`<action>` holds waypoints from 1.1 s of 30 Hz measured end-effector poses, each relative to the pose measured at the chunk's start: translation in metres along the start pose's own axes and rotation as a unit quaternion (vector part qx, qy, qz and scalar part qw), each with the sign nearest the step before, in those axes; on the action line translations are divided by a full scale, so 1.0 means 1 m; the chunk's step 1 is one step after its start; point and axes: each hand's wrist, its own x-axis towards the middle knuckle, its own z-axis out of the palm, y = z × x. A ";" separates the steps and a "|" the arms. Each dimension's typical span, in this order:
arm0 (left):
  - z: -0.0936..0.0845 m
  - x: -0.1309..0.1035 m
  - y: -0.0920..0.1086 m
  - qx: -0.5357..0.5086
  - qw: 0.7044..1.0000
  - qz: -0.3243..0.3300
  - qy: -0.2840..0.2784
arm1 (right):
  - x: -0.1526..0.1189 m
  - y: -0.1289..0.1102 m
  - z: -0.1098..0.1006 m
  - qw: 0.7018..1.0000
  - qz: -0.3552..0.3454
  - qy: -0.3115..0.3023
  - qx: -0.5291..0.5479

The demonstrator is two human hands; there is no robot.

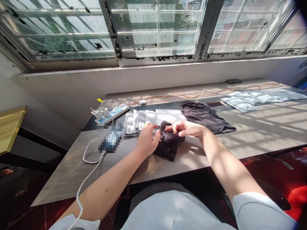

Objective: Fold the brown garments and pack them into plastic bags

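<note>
Dark brownish-black cloth [170, 147]: sitting bunched in loose, uneven folds around middle of table [62, 179], toward near edge; far part bulging upward, near flap pointing toward near edge.

Your left forearm [117, 180] reaches from the near left toward the far side, and your right forearm [227, 163] slants in from the near right. Your left hand [148, 139] shows its back, thumb and fingers curved with a gap between them. Your right hand [188, 128] points left, wrist bent, fingers loosely bent, thumb apart.
</note>
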 end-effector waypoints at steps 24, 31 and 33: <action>0.013 -0.014 0.009 0.075 0.938 0.168 -0.295 | 0.016 0.016 0.005 0.895 0.071 0.216 -0.385; 0.007 -0.009 0.006 0.044 0.990 0.098 -0.092 | 0.013 0.000 0.030 0.892 -0.004 0.190 -0.410; 0.006 -0.008 0.005 0.046 0.995 0.084 -0.021 | 0.010 -0.008 0.040 0.918 0.019 0.129 -0.374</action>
